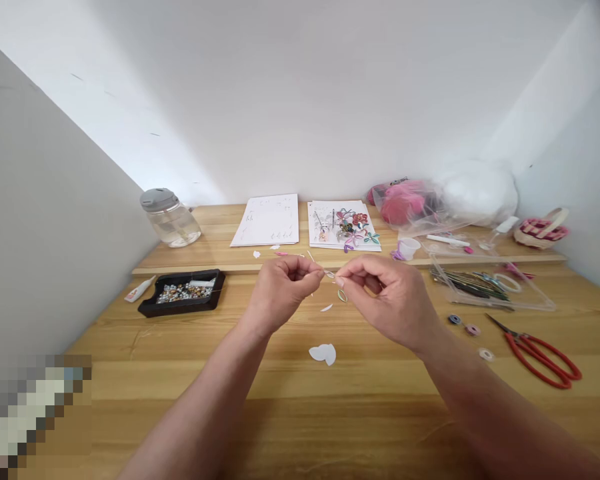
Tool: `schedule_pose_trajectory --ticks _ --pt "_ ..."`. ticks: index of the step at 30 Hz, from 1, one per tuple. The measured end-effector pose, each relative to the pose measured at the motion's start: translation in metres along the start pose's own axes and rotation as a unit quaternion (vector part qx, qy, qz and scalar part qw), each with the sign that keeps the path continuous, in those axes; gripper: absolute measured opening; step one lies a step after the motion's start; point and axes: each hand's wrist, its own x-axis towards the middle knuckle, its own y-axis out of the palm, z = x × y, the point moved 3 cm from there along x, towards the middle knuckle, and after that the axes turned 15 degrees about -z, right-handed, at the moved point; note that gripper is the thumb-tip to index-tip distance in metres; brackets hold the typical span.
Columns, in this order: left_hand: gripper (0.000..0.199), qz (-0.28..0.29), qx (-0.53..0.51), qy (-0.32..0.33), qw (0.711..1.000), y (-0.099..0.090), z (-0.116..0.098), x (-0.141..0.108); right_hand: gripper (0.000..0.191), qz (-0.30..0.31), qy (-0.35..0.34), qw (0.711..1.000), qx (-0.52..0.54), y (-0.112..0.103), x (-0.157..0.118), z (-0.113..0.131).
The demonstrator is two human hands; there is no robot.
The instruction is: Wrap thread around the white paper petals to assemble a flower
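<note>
Between the fingertips of both hands is a small, thin, pale looped piece (329,274). My left hand (286,290) pinches its left end, fingers curled. The right end is pinched by my right hand (390,297), close to the left fingertips. Just below the right fingertips is a small green-edged oval loop (342,295); whether it hangs or lies on the table cannot be made out. A thin white sliver (327,307) and white paper cutouts (323,354) lie on the wooden table (280,413) below the hands.
On the left are a black bead tray (180,309), a glue tube (140,289) and a lidded jar (173,220). Papers (267,220) and colourful wire flowers (353,227) lie behind. Red-handled scissors (540,353), spools (473,330), a clear tool box (540,297) and a basket (541,232) are at right.
</note>
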Motion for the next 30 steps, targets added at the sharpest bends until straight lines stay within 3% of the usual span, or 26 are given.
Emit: schedule_pose_trajectory --ticks 3,8,11,14,17,20,24,30 --pt "0.017 0.045 0.047 -0.008 0.998 0.001 -0.002 -0.003 0.004 -0.013 -0.009 1.000 0.004 -0.006 0.006 -0.004" --pt "0.019 0.097 0.015 -0.044 0.994 0.004 -0.002 -0.006 0.011 0.005 0.063 0.996 0.055 -0.002 0.015 -0.025" --pt "0.021 0.087 -0.051 -0.077 0.992 0.004 0.000 -0.005 0.018 0.035 0.127 0.987 0.093 0.008 0.013 -0.037" --pt "0.024 0.038 -0.109 -0.086 0.990 0.004 0.001 -0.001 0.022 0.066 0.165 0.979 0.103 0.018 0.005 -0.038" --pt "0.026 -0.021 -0.123 -0.066 0.990 0.002 0.002 0.002 0.017 0.061 0.136 0.986 0.076 0.019 -0.002 -0.025" --pt "0.024 -0.038 -0.071 -0.034 0.996 0.000 0.002 0.003 0.010 0.026 0.056 0.998 0.026 0.012 -0.005 -0.010" --pt "0.021 0.016 0.014 -0.012 1.000 0.000 0.000 -0.001 0.008 -0.017 -0.008 1.000 -0.016 0.000 0.001 -0.004" --pt "0.022 0.088 0.012 -0.045 0.995 0.004 -0.001 -0.007 0.011 -0.001 0.050 0.998 0.036 -0.002 0.013 -0.023"
